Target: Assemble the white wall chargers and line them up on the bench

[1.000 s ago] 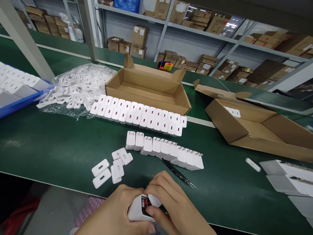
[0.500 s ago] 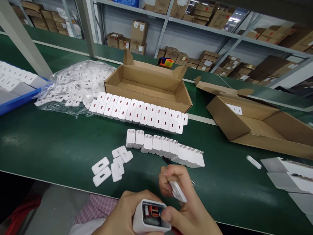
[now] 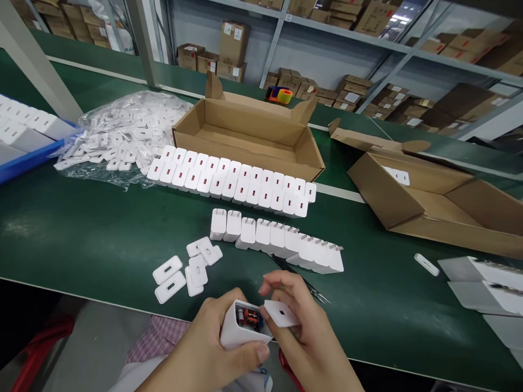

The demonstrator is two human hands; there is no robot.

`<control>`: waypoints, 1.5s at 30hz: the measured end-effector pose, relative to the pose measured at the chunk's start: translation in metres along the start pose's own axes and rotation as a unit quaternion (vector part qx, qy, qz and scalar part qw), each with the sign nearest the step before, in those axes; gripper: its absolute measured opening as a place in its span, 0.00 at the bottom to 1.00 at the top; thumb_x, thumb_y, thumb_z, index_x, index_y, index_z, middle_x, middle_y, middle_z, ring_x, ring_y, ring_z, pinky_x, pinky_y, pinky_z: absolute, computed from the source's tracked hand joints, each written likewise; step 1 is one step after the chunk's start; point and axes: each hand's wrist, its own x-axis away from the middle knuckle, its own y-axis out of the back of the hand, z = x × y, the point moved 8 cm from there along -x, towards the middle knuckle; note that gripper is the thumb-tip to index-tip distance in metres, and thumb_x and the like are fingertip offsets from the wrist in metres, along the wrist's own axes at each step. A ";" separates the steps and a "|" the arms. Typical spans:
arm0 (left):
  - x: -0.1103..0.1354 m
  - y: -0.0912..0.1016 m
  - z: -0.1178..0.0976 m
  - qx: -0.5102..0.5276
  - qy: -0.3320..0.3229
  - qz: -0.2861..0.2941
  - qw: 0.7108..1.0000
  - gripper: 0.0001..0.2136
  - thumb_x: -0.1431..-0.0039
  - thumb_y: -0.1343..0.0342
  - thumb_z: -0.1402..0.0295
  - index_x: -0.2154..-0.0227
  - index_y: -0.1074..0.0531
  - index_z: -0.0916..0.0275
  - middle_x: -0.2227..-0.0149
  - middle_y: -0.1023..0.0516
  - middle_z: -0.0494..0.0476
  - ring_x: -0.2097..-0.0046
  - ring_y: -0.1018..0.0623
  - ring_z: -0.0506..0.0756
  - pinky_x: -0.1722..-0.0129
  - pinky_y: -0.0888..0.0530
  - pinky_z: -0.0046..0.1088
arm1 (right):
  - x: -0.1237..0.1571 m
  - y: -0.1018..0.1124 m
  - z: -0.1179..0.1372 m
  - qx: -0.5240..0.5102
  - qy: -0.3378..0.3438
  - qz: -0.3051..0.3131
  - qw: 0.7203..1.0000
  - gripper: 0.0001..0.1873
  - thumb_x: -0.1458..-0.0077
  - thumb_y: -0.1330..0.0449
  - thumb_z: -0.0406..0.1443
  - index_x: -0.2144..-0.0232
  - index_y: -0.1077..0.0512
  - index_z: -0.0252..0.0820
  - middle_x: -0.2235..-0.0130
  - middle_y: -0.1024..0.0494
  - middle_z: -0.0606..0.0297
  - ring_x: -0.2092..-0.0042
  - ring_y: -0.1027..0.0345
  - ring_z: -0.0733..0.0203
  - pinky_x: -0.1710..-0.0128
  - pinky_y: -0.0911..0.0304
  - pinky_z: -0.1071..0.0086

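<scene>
**A:** What does the left hand (image 3: 212,348) hold?

**B:** A white charger body (image 3: 239,333), over the near edge of the tabletop (image 3: 81,228). The fingers are closed around it. Its open end shows red parts inside.

**A:** And the right hand (image 3: 306,332)?

**B:** Its fingers pinch a small white cover plate (image 3: 281,314), just beside that open end. Whether they touch, I cannot tell.

**A:** What lies around them?

**B:** Some loose plates (image 3: 183,269) lie to the left, and a row of chargers (image 3: 278,242) stands behind the hands. Black tweezers (image 3: 312,289) are near the right hand, and an open cardboard box (image 3: 249,136) is farther back.
</scene>
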 end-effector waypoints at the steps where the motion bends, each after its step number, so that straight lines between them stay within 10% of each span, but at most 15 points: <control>1: -0.001 -0.001 0.001 -0.001 0.003 -0.001 1.000 0.20 0.51 0.36 0.53 0.74 0.39 0.60 0.78 0.40 0.44 0.75 0.42 0.49 0.75 0.46 0.25 | 0.000 -0.005 -0.005 -0.027 -0.035 0.024 0.999 0.08 0.34 0.48 0.37 0.53 0.36 0.48 0.64 0.30 0.65 0.71 0.36 0.66 0.78 0.41 0.77; 11: -0.002 -0.002 0.002 0.064 -0.011 0.009 0.998 0.17 0.49 0.35 0.60 0.63 0.30 0.66 0.71 0.33 0.49 0.69 0.38 0.51 0.71 0.41 0.24 | -0.011 -0.002 0.000 0.006 -0.022 0.057 0.998 0.08 0.36 0.45 0.37 0.63 0.27 0.44 0.65 0.24 0.63 0.67 0.29 0.64 0.73 0.33 0.75; 19: 0.002 -0.001 -0.002 -0.011 -0.020 0.008 1.000 0.19 0.48 0.37 0.52 0.65 0.29 0.64 0.75 0.34 0.48 0.72 0.37 0.51 0.72 0.42 0.25 | -0.006 0.017 0.002 -0.052 0.030 -0.121 0.991 0.05 0.43 0.37 0.35 0.69 0.20 0.46 0.68 0.18 0.65 0.68 0.23 0.62 0.70 0.28 0.76; 27: 0.013 0.005 0.016 -0.025 0.042 -0.027 0.998 0.35 0.51 0.44 0.34 0.53 0.25 0.59 0.61 0.29 0.58 0.54 0.30 0.65 0.55 0.34 0.38 | 0.003 -0.002 0.008 -0.123 0.035 -0.092 0.987 0.14 0.42 0.38 0.30 0.63 0.18 0.57 0.63 0.16 0.72 0.64 0.20 0.64 0.66 0.25 0.79; 45: 0.016 0.007 0.026 -0.004 0.053 -0.031 0.998 0.35 0.53 0.42 0.35 0.53 0.27 0.59 0.59 0.32 0.58 0.51 0.32 0.67 0.51 0.35 0.42 | 0.015 0.006 0.036 -0.027 0.197 -0.160 0.967 0.20 0.45 0.40 0.22 0.60 0.20 0.52 0.61 0.15 0.72 0.61 0.20 0.66 0.63 0.25 0.81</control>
